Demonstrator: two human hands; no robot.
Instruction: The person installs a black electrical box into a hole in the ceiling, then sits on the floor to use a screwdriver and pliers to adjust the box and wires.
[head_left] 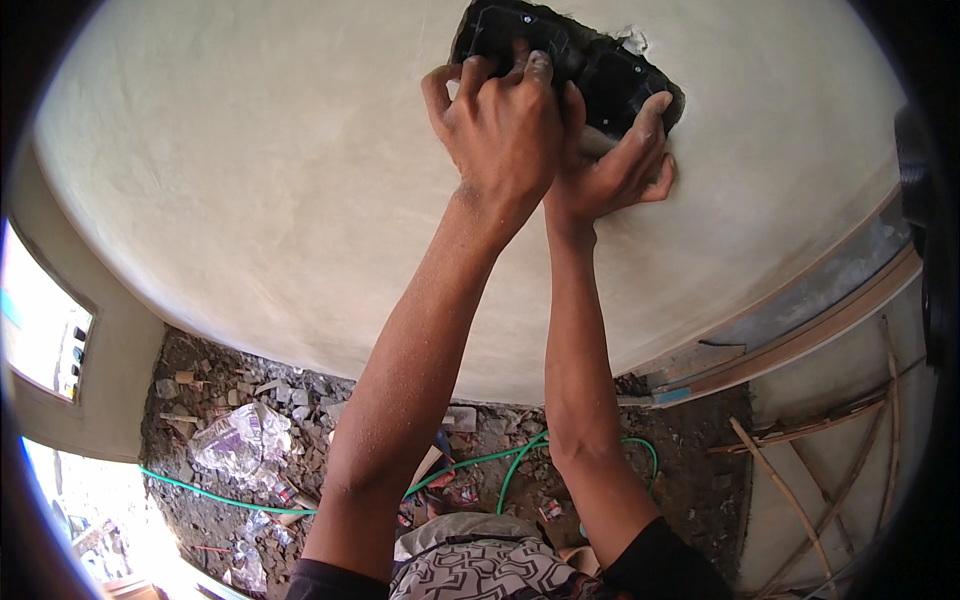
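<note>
I stand facing a smooth plastered wall (250, 180) and reach up with both arms. At lower left, a crumpled plastic bag (235, 440) and a green hose (480, 462) lie on the rubble floor (200, 380). My left hand (500, 125) is curled, its fingers hooked over the lower rim of a black plastic box (600, 70) that sits in a rough hole high in the wall. Just to the right, my right hand (615, 170) is spread wide, palm flat against the plaster, thumb touching the box's right end. The box looks light, stiff and hollow, probably thin-walled, so its rim seems the safest place to grip. A wooden frame (800, 340) runs along the right.
</note>
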